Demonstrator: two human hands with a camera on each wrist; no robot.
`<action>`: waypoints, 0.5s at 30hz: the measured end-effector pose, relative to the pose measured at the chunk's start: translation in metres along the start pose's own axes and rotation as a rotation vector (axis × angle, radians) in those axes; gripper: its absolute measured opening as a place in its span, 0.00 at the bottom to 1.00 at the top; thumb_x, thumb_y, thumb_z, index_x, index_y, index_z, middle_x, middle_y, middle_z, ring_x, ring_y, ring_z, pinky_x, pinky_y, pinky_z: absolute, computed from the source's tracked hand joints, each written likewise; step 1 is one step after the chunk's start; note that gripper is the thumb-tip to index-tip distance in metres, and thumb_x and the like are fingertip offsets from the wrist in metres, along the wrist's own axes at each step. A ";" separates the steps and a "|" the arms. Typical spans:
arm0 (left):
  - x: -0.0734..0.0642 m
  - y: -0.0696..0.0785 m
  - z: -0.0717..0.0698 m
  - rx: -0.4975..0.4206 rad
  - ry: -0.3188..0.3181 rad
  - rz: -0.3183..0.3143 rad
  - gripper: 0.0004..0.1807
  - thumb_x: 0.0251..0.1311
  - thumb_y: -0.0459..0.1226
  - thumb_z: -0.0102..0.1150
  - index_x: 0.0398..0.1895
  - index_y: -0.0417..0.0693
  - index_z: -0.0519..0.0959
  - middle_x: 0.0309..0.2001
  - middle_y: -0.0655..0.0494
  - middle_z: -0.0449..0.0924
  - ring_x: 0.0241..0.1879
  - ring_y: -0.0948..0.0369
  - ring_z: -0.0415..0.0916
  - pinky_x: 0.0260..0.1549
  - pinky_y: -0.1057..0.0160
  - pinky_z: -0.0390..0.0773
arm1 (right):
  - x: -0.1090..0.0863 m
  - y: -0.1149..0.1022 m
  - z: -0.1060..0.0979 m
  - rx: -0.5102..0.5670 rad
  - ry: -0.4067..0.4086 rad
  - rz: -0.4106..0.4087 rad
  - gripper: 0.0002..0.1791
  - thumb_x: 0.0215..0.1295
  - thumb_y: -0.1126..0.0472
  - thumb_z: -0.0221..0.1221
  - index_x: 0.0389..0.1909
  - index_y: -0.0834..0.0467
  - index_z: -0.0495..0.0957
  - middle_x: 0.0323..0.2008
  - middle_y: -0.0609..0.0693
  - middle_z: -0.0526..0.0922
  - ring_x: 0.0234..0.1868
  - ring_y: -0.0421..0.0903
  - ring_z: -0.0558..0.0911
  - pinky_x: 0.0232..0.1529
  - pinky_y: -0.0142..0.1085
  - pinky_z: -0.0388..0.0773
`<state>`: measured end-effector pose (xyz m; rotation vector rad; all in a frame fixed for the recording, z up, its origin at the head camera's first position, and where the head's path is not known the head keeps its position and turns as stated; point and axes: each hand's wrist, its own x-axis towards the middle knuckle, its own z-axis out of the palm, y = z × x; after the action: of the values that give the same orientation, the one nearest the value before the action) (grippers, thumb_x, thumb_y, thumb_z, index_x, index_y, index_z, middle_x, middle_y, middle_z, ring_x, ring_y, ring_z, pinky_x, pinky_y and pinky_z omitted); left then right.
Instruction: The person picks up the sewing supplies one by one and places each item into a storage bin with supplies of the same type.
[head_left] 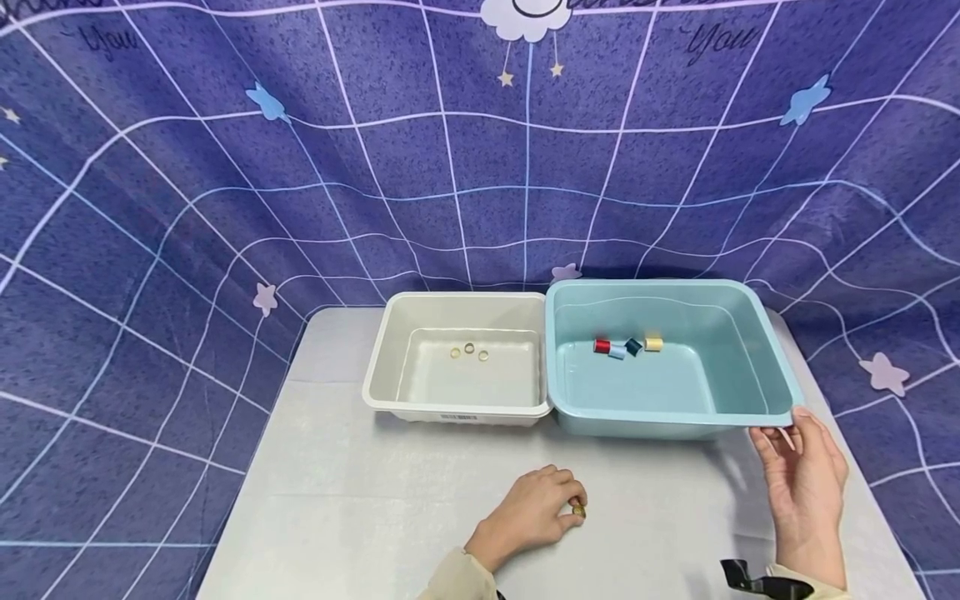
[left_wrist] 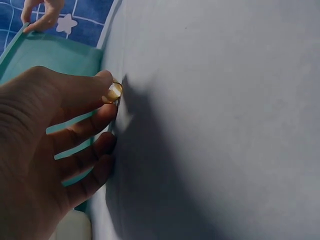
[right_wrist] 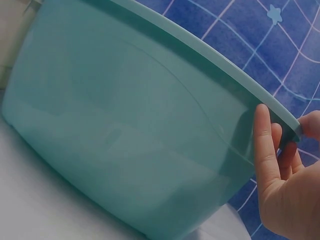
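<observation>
My left hand [head_left: 534, 510] pinches a gold ring [head_left: 577, 509] between thumb and index finger, low over the white table in front of the bins. In the left wrist view the ring [left_wrist: 114, 91] sits at the fingertips, close to the tabletop, while the other fingers spread loosely. At the near right corner of the light blue plastic tub [head_left: 675, 416], my right hand [head_left: 806, 475] grips the rim. The right wrist view has that hand [right_wrist: 287, 192] with fingers under the rim [right_wrist: 240, 87] and a digit on its outer edge.
A white plastic bin [head_left: 457, 409] stands against the tub's left side, with three rings [head_left: 469, 348] on its floor. Inside the tub lie several thread spools [head_left: 633, 346], red, light blue, dark green and yellow. A purple-blue grid-patterned curtain [head_left: 480, 158] hangs behind the table [head_left: 330, 500].
</observation>
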<state>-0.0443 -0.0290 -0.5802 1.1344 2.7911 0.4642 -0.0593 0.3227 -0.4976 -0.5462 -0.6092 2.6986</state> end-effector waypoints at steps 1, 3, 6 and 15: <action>0.000 0.000 -0.001 -0.001 -0.002 0.006 0.06 0.63 0.52 0.70 0.40 0.68 0.84 0.37 0.75 0.78 0.37 0.74 0.71 0.41 0.76 0.73 | 0.000 0.000 0.000 0.003 0.002 0.000 0.07 0.76 0.71 0.55 0.40 0.67 0.81 0.33 0.58 0.83 0.27 0.53 0.84 0.33 0.46 0.90; 0.000 0.000 -0.001 0.005 -0.005 0.017 0.06 0.63 0.52 0.70 0.40 0.68 0.85 0.37 0.74 0.79 0.37 0.74 0.72 0.42 0.76 0.74 | 0.000 0.000 0.000 0.008 0.005 0.001 0.07 0.76 0.71 0.55 0.40 0.67 0.81 0.33 0.59 0.83 0.28 0.53 0.84 0.33 0.46 0.90; 0.000 0.000 -0.002 0.014 -0.015 0.028 0.06 0.63 0.52 0.69 0.41 0.69 0.85 0.37 0.74 0.79 0.39 0.74 0.73 0.44 0.76 0.74 | 0.000 0.000 0.000 0.014 0.008 0.007 0.06 0.76 0.71 0.55 0.40 0.67 0.81 0.33 0.59 0.83 0.28 0.54 0.84 0.33 0.47 0.90; -0.003 -0.004 -0.005 -0.061 -0.046 0.025 0.05 0.65 0.50 0.69 0.41 0.68 0.85 0.40 0.75 0.80 0.45 0.74 0.78 0.53 0.72 0.78 | 0.000 0.000 0.001 0.016 0.007 0.009 0.06 0.76 0.71 0.55 0.40 0.67 0.81 0.34 0.59 0.83 0.28 0.54 0.85 0.33 0.46 0.90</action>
<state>-0.0459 -0.0351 -0.5770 1.1536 2.7073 0.5159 -0.0599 0.3224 -0.4967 -0.5555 -0.5844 2.7061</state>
